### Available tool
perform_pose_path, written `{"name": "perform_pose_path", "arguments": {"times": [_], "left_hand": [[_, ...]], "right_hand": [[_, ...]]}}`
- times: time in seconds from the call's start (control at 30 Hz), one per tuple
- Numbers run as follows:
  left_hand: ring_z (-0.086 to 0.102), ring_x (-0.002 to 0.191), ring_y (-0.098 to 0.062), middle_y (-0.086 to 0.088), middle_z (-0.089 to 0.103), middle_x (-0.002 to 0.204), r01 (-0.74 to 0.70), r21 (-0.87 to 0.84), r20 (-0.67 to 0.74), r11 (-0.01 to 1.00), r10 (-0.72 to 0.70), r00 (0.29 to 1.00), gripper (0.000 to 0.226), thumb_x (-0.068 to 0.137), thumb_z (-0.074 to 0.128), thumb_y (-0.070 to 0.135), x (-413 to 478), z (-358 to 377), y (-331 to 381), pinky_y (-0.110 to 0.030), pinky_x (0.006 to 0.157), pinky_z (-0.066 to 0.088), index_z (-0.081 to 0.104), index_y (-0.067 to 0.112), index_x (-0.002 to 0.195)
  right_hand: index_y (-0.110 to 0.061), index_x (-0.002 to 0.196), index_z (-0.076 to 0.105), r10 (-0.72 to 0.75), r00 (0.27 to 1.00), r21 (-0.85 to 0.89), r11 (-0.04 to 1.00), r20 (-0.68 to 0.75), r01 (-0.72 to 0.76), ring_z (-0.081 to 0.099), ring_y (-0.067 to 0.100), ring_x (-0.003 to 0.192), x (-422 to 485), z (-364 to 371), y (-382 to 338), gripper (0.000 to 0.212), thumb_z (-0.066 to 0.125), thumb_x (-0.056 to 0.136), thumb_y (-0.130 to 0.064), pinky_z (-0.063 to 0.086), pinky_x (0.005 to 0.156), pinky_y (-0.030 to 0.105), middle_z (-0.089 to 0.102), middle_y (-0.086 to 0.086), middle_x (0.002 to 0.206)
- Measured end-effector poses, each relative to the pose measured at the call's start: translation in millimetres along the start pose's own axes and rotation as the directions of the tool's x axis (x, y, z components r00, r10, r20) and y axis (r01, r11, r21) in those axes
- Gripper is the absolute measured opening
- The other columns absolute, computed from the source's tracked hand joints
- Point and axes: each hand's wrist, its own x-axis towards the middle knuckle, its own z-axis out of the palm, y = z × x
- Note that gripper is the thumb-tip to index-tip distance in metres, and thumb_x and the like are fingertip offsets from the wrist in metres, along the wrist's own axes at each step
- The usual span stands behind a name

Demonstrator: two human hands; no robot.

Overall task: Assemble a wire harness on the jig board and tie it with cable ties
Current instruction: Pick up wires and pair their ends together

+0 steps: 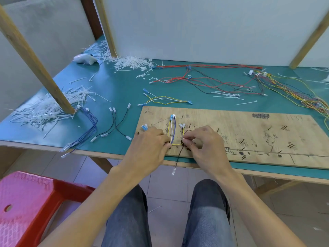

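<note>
Both hands work at the left end of the board [231, 122], a plywood sheet with pen marks and short dark pegs, lying on a green mat [115, 86]. The left hand [151, 145] curls its fingers round the lower bend of the harness [171, 131], a loop of yellow, white and blue wires whose plugs sit higher up the board. The right hand [204, 143] pinches thumb to forefinger at the harness's black wires, with a pale sliver between them too small to name. One black wire [178, 157] hangs over the table edge between the wrists, with a clear plug at its tip. Loose white ties [49, 107] heap round a slanted wooden post [35, 65] at the left. A second tie heap [131, 63] lies in the upper middle, near a white object [84, 58]. Left of the board lie blue wires [89, 129] and black leads [115, 125]. Just above the board is a yellow and white set [165, 100], and farther up are red wires [204, 79]. A many-coloured bundle [293, 90] lies at the right. A red plastic stool [26, 202] fills the lower left, beside denim-clad knees.
</note>
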Motion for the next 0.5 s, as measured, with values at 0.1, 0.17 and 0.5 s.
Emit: {"name": "perform_pose_path", "arguments": {"times": [0.1, 0.17, 0.5], "left_hand": [[0.056, 0.105, -0.011, 0.011, 0.063, 0.108, 0.02, -0.012, 0.0, 1.0, -0.02, 1.0, 0.024, 0.103, 0.058, 0.039, 5.5, 3.0, 1.8, -0.037, 0.082, 0.056, 0.075, 0.027, 0.116], [0.058, 0.102, -0.012, 0.011, 0.064, 0.106, 0.043, -0.034, -0.002, 0.999, -0.043, 0.999, 0.021, 0.1, 0.064, 0.036, 8.9, 2.9, 1.2, -0.038, 0.082, 0.056, 0.078, 0.026, 0.111], [0.066, 0.069, -0.004, 0.012, 0.071, 0.067, 0.195, -0.221, 0.241, 0.956, -0.14, 0.96, 0.019, 0.078, 0.063, 0.013, 62.5, -38.9, -15.4, -0.023, 0.064, 0.055, 0.077, 0.024, 0.073]], "right_hand": [[-0.027, 0.105, 0.08, -0.088, 0.995, -0.04, 0.995, 0.043, 0.089, 0.059, 0.013, 0.098, 3.7, -3.2, 1.8, 0.021, 0.085, 0.086, -0.02, 0.052, 0.085, 0.047, 0.066, -0.022, 0.088], [-0.027, 0.106, 0.08, -0.096, 0.993, -0.055, 0.993, 0.073, 0.1, 0.06, 0.011, 0.097, 7.4, -5.7, 0.9, 0.025, 0.088, 0.084, -0.02, 0.051, 0.086, 0.047, 0.065, -0.025, 0.086], [-0.031, 0.079, 0.078, 0.213, 0.976, 0.207, 0.954, 0.05, -0.219, 0.071, 0.003, 0.069, 72.4, -32.4, 31.1, 0.024, 0.072, 0.097, -0.047, 0.052, 0.066, 0.023, 0.075, -0.014, 0.072]]}}
